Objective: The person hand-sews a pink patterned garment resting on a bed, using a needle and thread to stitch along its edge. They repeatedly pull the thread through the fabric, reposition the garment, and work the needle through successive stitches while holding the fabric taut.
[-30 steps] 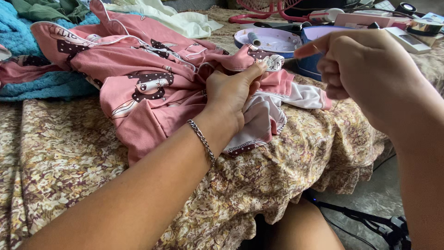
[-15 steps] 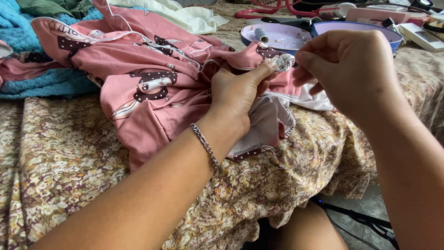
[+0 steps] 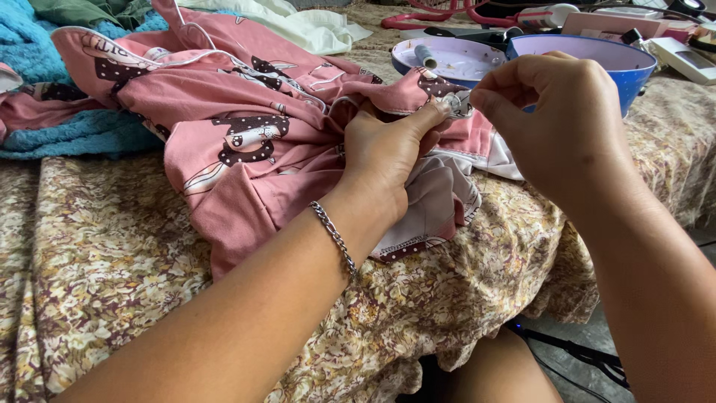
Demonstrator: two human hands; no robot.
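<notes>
We were mid-stitch on the pink printed garment (image 3: 246,142), bunched over the floral cloth (image 3: 112,246). Our left hand (image 3: 388,153) had its fingers closed on a fold, thumb tip pressing the fabric just beside our right hand (image 3: 556,123). That hand's fingertips were pinched together, probably on a needle or thread, too fine to see. The next move called for keeping the fold taut beneath the pinch.

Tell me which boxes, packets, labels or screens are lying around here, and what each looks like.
Pink box: far top right, behind the blue bowl; long, flat, pale pink.
White box: right of the bowl, at the picture's edge; flat, white, with a grey panel on top.
No screens or signs show.
</notes>
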